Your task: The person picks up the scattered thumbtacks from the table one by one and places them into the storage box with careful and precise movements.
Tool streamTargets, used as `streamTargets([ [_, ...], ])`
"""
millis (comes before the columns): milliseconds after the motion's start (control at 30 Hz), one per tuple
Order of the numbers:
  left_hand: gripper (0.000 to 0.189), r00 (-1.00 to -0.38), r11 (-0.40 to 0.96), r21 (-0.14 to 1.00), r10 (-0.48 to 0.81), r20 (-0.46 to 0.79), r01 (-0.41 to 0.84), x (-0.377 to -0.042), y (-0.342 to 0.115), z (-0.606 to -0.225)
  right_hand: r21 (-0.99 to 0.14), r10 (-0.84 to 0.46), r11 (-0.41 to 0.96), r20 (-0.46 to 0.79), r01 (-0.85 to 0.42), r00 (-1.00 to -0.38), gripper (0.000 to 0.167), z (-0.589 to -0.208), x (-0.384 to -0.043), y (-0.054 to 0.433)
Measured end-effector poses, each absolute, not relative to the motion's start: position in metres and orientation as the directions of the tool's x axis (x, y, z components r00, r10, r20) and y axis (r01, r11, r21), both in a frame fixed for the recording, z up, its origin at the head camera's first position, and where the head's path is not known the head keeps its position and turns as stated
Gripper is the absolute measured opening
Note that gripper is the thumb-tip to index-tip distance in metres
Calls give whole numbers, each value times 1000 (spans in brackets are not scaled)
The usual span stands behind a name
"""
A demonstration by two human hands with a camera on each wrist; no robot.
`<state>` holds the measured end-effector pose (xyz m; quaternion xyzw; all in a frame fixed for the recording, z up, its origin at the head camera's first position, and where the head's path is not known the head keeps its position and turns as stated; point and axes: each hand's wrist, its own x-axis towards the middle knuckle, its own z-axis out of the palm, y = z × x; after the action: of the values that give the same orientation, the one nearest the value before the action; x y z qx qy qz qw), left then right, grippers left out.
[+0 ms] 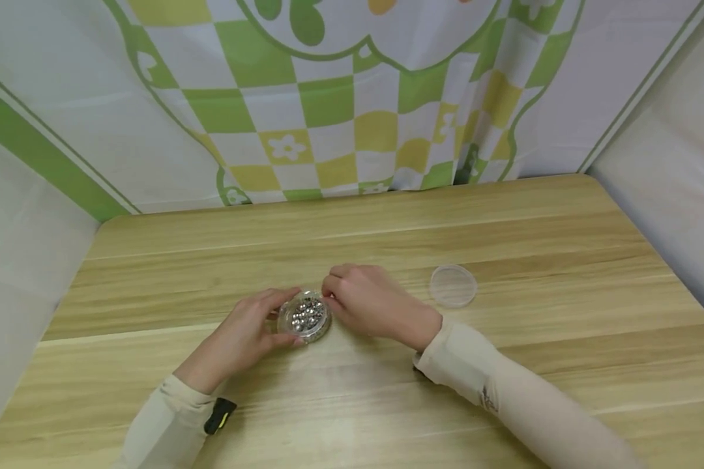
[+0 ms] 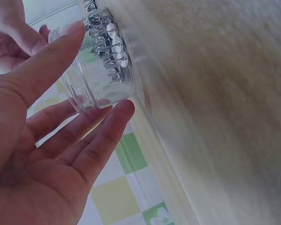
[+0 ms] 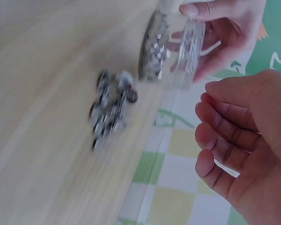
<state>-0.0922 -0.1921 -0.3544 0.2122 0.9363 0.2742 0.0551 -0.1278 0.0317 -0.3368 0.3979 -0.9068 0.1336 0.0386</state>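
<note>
A clear round jar (image 2: 103, 91) of silver thumbtacks (image 1: 307, 315) stands on the table. My left hand (image 1: 252, 332) grips it, thumb on the near side and fingers round the far side. Right beside the jar's rim is my right hand (image 1: 366, 299). Its fingers are loosely bent in the right wrist view, with nothing showing between thumb and fingertips. A small heap of loose thumbtacks (image 3: 113, 112) lies on the table next to the jar; in the head view the right hand covers that spot.
A translucent round lid (image 1: 454, 285) lies flat on the wooden table (image 1: 504, 404), right of the right hand. Behind the table's far edge hangs a green, yellow and white checkered curtain (image 1: 328, 104). Pale fabric walls (image 1: 674, 130) stand at both sides.
</note>
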Motion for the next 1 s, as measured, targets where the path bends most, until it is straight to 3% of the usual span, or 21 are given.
streamTargets([
  [333, 75, -903, 759, 531, 428, 28, 376, -91, -192, -353, -210, -689, 657, 221, -724, -690, 12, -343, -119, 72],
  [667, 74, -904, 761, 530, 427, 25, 374, -91, -193, -352, -233, -706, 671, 90, -704, -702, 29, -353, -112, 85],
  [1000, 75, -903, 757, 538, 430, 19, 372, -92, -191, -353, -210, -698, 692, 50, -691, -714, 30, -357, -114, 85],
])
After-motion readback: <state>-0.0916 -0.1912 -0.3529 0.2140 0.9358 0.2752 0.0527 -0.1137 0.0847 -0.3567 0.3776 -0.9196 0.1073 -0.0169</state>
